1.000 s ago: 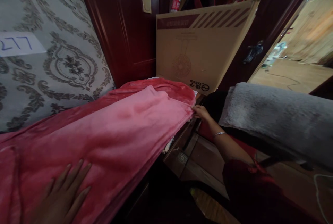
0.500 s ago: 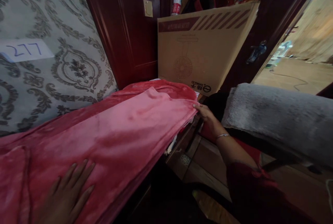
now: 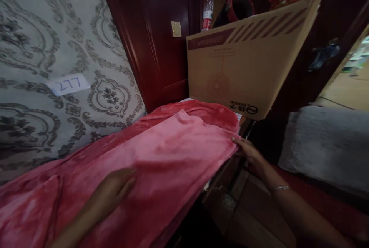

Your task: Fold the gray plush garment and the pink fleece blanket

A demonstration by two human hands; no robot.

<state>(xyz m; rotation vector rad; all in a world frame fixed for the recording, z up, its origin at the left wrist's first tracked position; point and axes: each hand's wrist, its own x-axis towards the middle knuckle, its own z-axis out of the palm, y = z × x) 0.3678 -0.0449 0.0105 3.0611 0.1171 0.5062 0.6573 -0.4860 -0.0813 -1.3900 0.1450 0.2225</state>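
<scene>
A pink plush blanket (image 3: 161, 152) lies folded in layers along the patterned wall, its lighter top layer over a redder part. My right hand (image 3: 249, 150) pinches the far right corner of the top layer, thumb above and fingers under the edge. My left hand (image 3: 115, 188) is over the middle of the blanket, slightly blurred, back of the hand up. Its thumb stands a little apart from the fingers, and nothing shows in it. Whether its fingertips press on the cloth is hard to make out.
Behind the blanket stands a large cardboard box (image 3: 230, 67), with a plastic bottle (image 3: 207, 11) and a red ring-shaped thing (image 3: 241, 5) at its top. A grey plush-covered seat (image 3: 328, 148) is at the right. A paper marked 277 (image 3: 69, 84) is on the wall.
My left hand has moved forward and right over the blanket, its fingers no longer spread flat. My right hand keeps the corner. The view has turned left and up.
</scene>
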